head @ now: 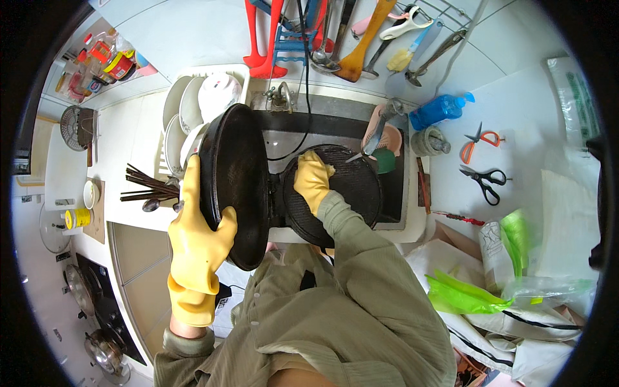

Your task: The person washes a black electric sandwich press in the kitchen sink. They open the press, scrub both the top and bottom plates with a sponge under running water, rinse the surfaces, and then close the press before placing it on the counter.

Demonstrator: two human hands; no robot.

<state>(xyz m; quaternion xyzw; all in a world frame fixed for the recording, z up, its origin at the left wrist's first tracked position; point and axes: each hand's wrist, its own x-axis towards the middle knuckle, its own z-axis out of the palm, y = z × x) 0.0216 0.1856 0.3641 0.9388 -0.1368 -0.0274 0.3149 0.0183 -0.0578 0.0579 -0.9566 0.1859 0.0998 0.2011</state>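
A round black hinged electric griddle lies unfolded over the sink (401, 193). Its smooth raised half (239, 188) tilts up on the left, and the ridged lower half (355, 193) rests across the basin. My left hand (198, 237), in a yellow rubber glove, grips the raised half by its outer rim, thumb over the edge. In a matching glove, my right hand (312, 179) presses on the ridged plate, fingers curled around a small pale scrubber (331, 170), mostly hidden. A black power cord (308, 111) hangs down behind the griddle beside the faucet (283, 96).
Left of the griddle, a white rack (244, 75) holds bowls and plates, with chopsticks (150, 186) and spoons near it. A pink basket (394, 138) sits in the sink's right corner. A blue bottle (437, 112) and wall-hung scissors (483, 181) are at right; utensils (362, 43) hang behind.
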